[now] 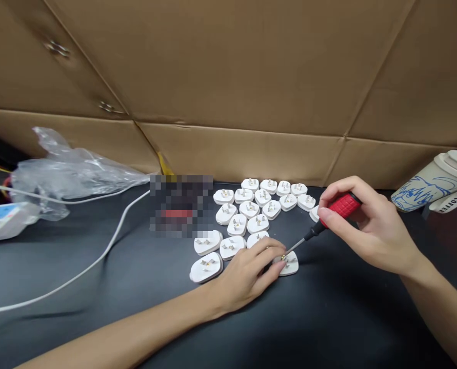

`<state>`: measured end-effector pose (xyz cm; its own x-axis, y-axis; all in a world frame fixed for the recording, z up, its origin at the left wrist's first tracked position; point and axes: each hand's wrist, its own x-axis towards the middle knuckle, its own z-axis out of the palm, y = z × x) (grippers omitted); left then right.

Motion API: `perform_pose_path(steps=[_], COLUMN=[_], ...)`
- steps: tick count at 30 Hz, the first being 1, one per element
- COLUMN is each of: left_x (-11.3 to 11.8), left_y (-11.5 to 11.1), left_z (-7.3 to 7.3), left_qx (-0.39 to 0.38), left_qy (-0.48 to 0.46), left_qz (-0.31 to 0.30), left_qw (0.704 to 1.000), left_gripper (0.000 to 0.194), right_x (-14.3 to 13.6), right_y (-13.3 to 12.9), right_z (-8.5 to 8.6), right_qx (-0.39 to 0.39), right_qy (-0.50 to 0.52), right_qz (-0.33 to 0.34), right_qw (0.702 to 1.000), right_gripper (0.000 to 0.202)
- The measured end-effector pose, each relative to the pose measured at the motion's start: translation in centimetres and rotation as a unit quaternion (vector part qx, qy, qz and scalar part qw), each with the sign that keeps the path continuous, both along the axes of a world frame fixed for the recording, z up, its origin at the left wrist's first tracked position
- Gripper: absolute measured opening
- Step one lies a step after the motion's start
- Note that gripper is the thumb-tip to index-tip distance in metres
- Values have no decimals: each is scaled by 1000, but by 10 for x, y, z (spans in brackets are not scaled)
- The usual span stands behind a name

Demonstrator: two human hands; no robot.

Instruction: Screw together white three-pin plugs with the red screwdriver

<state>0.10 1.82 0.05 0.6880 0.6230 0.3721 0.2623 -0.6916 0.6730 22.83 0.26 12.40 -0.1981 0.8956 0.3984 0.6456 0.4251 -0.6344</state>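
Note:
My right hand (380,233) is closed around the red and black handle of a screwdriver (341,207), whose shaft slants down to the left. Its tip meets a white plug (291,265) lying pins up on the dark table, by a small brass-coloured spot. At that plug's left side, the fingers and thumb of my left hand (245,271) grip it and hide part of it. Just beyond my left hand lie several similar white plugs (249,209) in loose rows, their metal pins facing up. One plug (315,214) is partly hidden behind my right hand.
A brown padded panel (228,77) rises behind the dark table (136,318). On the left are a clear plastic bag (78,166), a white cable (115,236) and a white power strip (8,220). Far right stands a tilted lidded paper cup (432,182). A blurred-out patch (181,205) covers something dark.

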Motion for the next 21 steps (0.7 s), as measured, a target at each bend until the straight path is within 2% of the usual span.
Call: perform_pose_path(steps=[2, 6, 8, 12, 15, 18, 21], left_x=[0, 0, 1, 2, -2, -7, -8], left_y=[1, 0, -1, -3, -2, -2, -4], left_z=[0, -1, -1, 3, 8, 9, 4], left_qx=[9, 24, 22, -10, -22, -30, -24], left_qy=[-16, -33, -18, 60, 113, 151, 168], left_qz=[-3, 12, 24, 30, 43, 62, 61], left_qw=[1000, 999, 999, 998, 992, 986, 984], left_gripper=[18, 15, 16, 18, 18, 19, 19], right_x=[-1, 5, 10, 13, 7, 1, -3], right_y=[0, 0, 0, 0, 1, 0, -4], right_z=[0, 4, 6, 5, -3, -21, -45], right_qx=[-5, 35, 38, -63, -132, -186, -219], right_qy=[2, 44, 42, -38, -133, -222, -254], right_qz=[3, -67, -78, 7, 80, 159, 161], right_qw=[1000, 996, 995, 997, 979, 944, 928], right_gripper=[10, 11, 14, 11, 13, 19, 35])
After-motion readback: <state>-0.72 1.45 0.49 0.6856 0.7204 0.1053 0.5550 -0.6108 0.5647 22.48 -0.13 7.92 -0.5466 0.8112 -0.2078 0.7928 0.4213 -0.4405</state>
